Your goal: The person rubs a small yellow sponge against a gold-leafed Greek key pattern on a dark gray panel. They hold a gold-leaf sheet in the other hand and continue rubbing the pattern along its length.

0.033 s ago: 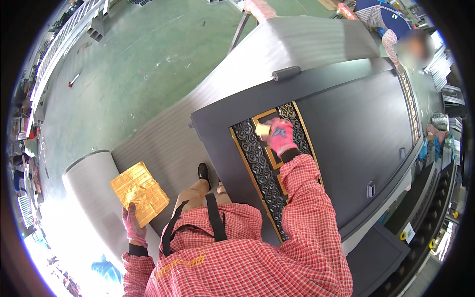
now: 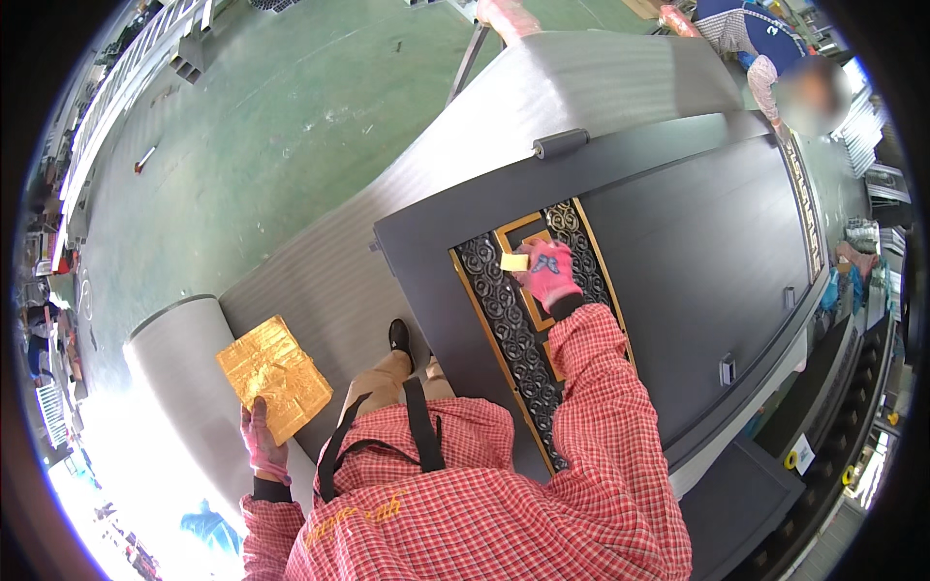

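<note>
My right hand point(image 2: 549, 273), in a pink glove, is closed round a small pale-yellow sponge point(image 2: 514, 262). It is over the ornamental strip of a dark grey door panel point(image 2: 668, 232), by a gold-coloured rectangular frame point(image 2: 518, 229). Black scrollwork point(image 2: 511, 334) runs along both sides of the frames, edged by thin gold trim. Out to the left, my left hand point(image 2: 262, 441), gloved too, grips the lower edge of a square board point(image 2: 274, 373) covered in crinkled gold foil. The glove hides part of the sponge and the frame under it.
A grey roll of sheet point(image 2: 179, 349) lies left of my legs, its sheet running under the panel. A hinge-like cylinder point(image 2: 561, 144) juts from the panel's far edge. Another person's arm point(image 2: 763, 87) reaches the panel's far right end. Dark panels point(image 2: 741, 499) stand at the right.
My right hand has shifted slightly down with the sponge, which now sits a little lower over the scrollwork. My left hand and the foil-covered board stay almost where they were.
</note>
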`<state>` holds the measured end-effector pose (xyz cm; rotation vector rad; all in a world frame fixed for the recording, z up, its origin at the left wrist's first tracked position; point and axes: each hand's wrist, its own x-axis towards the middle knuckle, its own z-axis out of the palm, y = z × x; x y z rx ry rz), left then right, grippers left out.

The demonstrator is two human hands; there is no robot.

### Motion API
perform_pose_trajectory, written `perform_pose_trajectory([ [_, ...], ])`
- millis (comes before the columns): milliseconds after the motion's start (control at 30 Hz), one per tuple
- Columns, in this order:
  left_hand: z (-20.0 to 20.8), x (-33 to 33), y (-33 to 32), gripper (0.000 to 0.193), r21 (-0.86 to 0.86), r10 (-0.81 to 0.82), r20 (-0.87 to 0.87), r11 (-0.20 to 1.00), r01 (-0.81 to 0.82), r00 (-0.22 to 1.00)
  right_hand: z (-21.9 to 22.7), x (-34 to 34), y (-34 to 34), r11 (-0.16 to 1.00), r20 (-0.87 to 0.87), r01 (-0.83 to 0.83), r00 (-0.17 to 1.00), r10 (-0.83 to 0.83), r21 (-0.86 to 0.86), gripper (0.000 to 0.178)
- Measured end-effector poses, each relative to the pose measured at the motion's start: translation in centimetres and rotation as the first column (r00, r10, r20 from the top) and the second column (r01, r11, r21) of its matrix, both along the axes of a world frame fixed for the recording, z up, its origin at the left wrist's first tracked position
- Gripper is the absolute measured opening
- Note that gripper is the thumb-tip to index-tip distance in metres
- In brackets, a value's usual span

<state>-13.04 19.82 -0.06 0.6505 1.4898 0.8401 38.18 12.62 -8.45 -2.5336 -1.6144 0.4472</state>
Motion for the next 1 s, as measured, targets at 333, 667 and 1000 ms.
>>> perform_pose_trajectory([
  [333, 0.2, 0.4, 0.1, 0.044, 0.005, -0.013, -0.023, 1.000, 0.013, 1.000, -0.7, 1.0, -2.0, 0.994, 0.162, 0.101, 0.982, -0.095, -0.034, 0.029],
  [667, -0.2, 0.1, 0.4, 0.039, 0.003, -0.012, -0.019, 1.000, 0.012, 1.000, -1.3, 4.4, -1.8, 0.851, 0.075, 0.391, 0.894, -0.442, 0.351, 0.030],
  [1000, -0.5, -0.1, 0.6, 0.046, 0.003, -0.003, -0.015, 1.000, 0.003, 1.000, 1.4, 1.7, -4.5, 0.947, -0.036, 0.282, 0.960, -0.279, 0.153, 0.034],
])
